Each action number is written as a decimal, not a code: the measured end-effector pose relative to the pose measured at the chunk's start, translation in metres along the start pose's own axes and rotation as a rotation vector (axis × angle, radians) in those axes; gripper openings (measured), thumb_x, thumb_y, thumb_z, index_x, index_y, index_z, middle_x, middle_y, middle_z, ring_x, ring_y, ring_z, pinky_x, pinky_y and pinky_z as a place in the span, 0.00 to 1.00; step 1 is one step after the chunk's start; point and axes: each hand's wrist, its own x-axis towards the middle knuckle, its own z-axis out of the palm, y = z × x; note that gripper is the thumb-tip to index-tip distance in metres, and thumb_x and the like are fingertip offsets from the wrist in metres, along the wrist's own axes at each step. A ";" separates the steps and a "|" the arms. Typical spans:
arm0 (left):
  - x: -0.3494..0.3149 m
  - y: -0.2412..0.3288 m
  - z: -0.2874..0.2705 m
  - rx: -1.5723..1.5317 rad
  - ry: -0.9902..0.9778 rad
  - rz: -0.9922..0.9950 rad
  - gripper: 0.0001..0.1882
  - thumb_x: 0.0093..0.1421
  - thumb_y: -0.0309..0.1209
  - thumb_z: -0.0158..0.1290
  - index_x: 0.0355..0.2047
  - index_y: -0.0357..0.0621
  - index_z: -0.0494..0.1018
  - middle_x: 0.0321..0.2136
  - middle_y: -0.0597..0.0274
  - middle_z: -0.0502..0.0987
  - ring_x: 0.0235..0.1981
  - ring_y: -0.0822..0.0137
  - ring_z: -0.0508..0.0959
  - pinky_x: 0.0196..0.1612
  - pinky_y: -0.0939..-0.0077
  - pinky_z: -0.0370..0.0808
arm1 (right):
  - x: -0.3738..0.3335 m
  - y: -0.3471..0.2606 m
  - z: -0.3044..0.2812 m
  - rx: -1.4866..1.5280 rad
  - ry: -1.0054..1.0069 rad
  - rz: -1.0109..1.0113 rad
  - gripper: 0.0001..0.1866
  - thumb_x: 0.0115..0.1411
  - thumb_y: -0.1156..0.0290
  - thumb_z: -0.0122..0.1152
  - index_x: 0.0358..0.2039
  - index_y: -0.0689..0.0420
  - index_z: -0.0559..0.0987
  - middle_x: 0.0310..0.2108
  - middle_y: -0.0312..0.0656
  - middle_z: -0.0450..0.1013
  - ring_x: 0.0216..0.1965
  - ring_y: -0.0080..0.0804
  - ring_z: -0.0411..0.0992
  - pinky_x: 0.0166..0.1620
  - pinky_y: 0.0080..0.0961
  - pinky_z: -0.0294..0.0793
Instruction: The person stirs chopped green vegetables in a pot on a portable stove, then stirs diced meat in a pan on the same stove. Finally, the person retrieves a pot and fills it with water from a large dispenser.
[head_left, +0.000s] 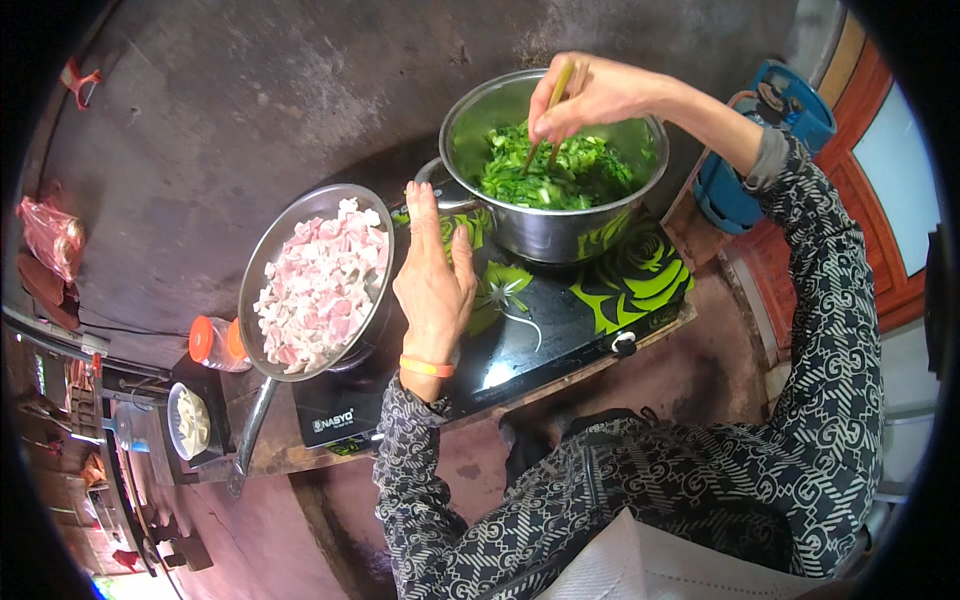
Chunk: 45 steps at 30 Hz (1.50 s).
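Observation:
My right hand (590, 95) grips a pair of chopsticks (563, 84), their lower ends down among chopped leafy greens (560, 170). These greens lie in a deep steel pot (560, 222) on the right side of the stove. My left hand (432, 280), with an orange wristband, is open with its fingers stretched out flat. Its fingertips are at the pot's side handle (455, 204); I cannot tell whether they touch it. Left of that hand, a long-handled frying pan (262, 240) sits on the stove, filled with pale pink raw meat pieces (325, 285).
The black glass-topped stove (530, 345) has green flower patterns. Left of the pan stand an orange-lidded jar (205, 343) and a bowl of white pieces (190, 424). The pan's handle (255, 435) juts past the counter's front edge. A blue gas cylinder (718, 192) stands at right.

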 end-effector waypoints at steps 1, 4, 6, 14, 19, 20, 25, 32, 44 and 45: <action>-0.001 -0.002 -0.001 0.001 -0.002 -0.008 0.34 0.67 0.33 0.50 0.70 0.42 0.53 0.69 0.43 0.58 0.62 0.47 0.70 0.54 0.62 0.76 | 0.000 -0.009 -0.004 -0.020 0.050 -0.045 0.13 0.61 0.63 0.68 0.36 0.60 0.85 0.31 0.39 0.82 0.33 0.25 0.79 0.37 0.23 0.80; -0.001 -0.001 -0.001 0.000 -0.004 -0.017 0.34 0.67 0.33 0.50 0.70 0.42 0.53 0.69 0.43 0.57 0.62 0.47 0.70 0.54 0.62 0.76 | 0.003 -0.030 0.001 0.002 0.056 -0.204 0.12 0.61 0.64 0.67 0.37 0.61 0.85 0.32 0.40 0.81 0.32 0.26 0.79 0.39 0.24 0.81; 0.000 0.002 -0.003 -0.001 -0.012 -0.037 0.34 0.67 0.33 0.50 0.70 0.42 0.53 0.69 0.44 0.57 0.62 0.46 0.70 0.54 0.62 0.76 | 0.018 -0.032 0.012 0.067 0.000 -0.300 0.13 0.61 0.64 0.67 0.38 0.61 0.84 0.32 0.41 0.81 0.33 0.26 0.80 0.39 0.24 0.81; 0.003 0.001 0.003 -0.017 0.002 0.016 0.33 0.67 0.33 0.49 0.70 0.42 0.53 0.69 0.43 0.58 0.65 0.47 0.67 0.57 0.62 0.74 | 0.061 0.058 -0.052 -0.100 0.256 -0.055 0.12 0.62 0.62 0.65 0.36 0.60 0.83 0.30 0.39 0.80 0.33 0.24 0.79 0.36 0.25 0.81; 0.000 -0.002 0.002 -0.015 0.009 -0.002 0.33 0.67 0.33 0.49 0.70 0.42 0.53 0.69 0.43 0.58 0.64 0.47 0.67 0.56 0.63 0.74 | 0.013 0.073 -0.072 -0.181 0.264 0.162 0.12 0.60 0.62 0.68 0.35 0.58 0.83 0.30 0.37 0.80 0.33 0.25 0.79 0.36 0.25 0.81; -0.002 -0.002 0.000 -0.013 0.007 -0.013 0.33 0.68 0.33 0.49 0.70 0.42 0.53 0.69 0.43 0.57 0.64 0.47 0.67 0.56 0.63 0.75 | 0.003 0.063 -0.064 -0.186 0.251 0.191 0.12 0.60 0.62 0.69 0.35 0.58 0.83 0.30 0.37 0.80 0.32 0.25 0.79 0.35 0.25 0.81; -0.002 -0.001 0.002 -0.014 0.015 -0.008 0.33 0.68 0.34 0.49 0.70 0.42 0.53 0.69 0.44 0.58 0.64 0.47 0.68 0.55 0.63 0.75 | -0.038 0.020 -0.024 -0.131 0.147 0.287 0.13 0.62 0.61 0.66 0.37 0.60 0.82 0.29 0.42 0.80 0.30 0.30 0.80 0.33 0.26 0.82; -0.003 0.000 0.002 -0.011 0.009 -0.025 0.33 0.68 0.35 0.49 0.70 0.42 0.53 0.69 0.44 0.58 0.64 0.47 0.68 0.56 0.62 0.75 | -0.028 -0.036 0.000 0.075 0.317 0.028 0.16 0.62 0.59 0.66 0.41 0.59 0.83 0.34 0.41 0.81 0.33 0.28 0.81 0.36 0.25 0.82; -0.003 -0.005 0.004 -0.026 0.012 0.010 0.33 0.68 0.34 0.48 0.71 0.45 0.53 0.68 0.46 0.59 0.63 0.48 0.69 0.55 0.63 0.76 | -0.026 0.013 -0.006 0.021 0.180 0.080 0.14 0.61 0.61 0.67 0.39 0.59 0.83 0.35 0.38 0.82 0.34 0.27 0.81 0.37 0.25 0.82; -0.003 -0.005 0.002 -0.030 0.011 0.000 0.32 0.68 0.34 0.49 0.71 0.45 0.54 0.68 0.46 0.59 0.63 0.48 0.70 0.54 0.63 0.76 | -0.027 0.004 -0.013 -0.002 0.203 0.063 0.13 0.60 0.62 0.68 0.38 0.59 0.83 0.35 0.39 0.82 0.33 0.27 0.81 0.36 0.25 0.82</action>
